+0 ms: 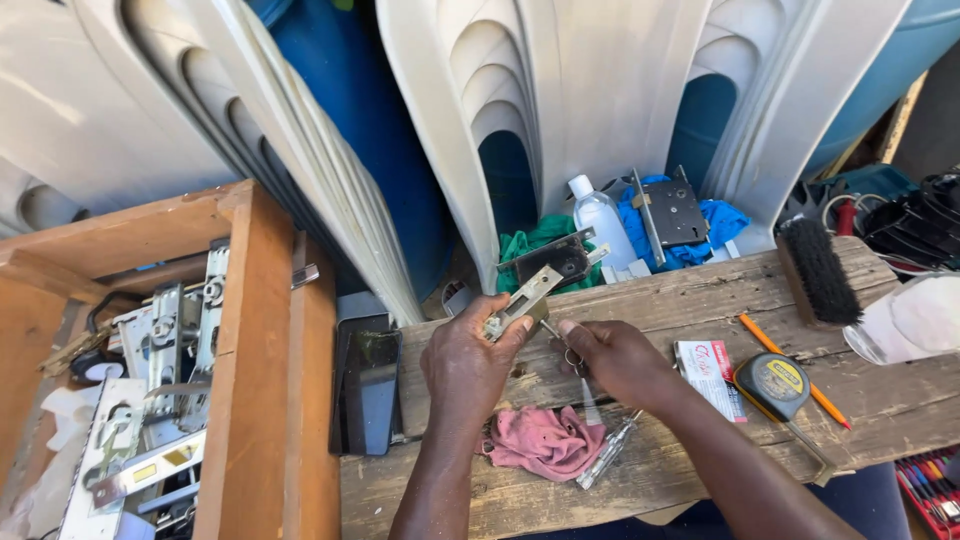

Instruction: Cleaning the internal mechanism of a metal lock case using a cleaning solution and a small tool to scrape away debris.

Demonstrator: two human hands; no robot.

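Observation:
My left hand (pixel 468 362) holds a metal door lock body (pixel 545 270) by its faceplate, tilted up above the worn wooden bench (pixel 700 300). Just to its right, my right hand (pixel 612 358) pinches a small key or ring (pixel 573 357) close to the lock's lower end. A crumpled pink rag (pixel 543 440) lies under my left wrist. Beside the rag rests a clear-handled screwdriver (pixel 605 450).
A tape measure (pixel 774 384), orange pencil (pixel 795 372), small red-and-white packet (pixel 708 375) and black brush (pixel 818 270) lie on the bench's right. A second lock case (pixel 672 212) and white bottle (pixel 602 220) stand behind. A wooden box (pixel 262 360) of lock parts sits at left, a dark phone (pixel 366 388) beside it.

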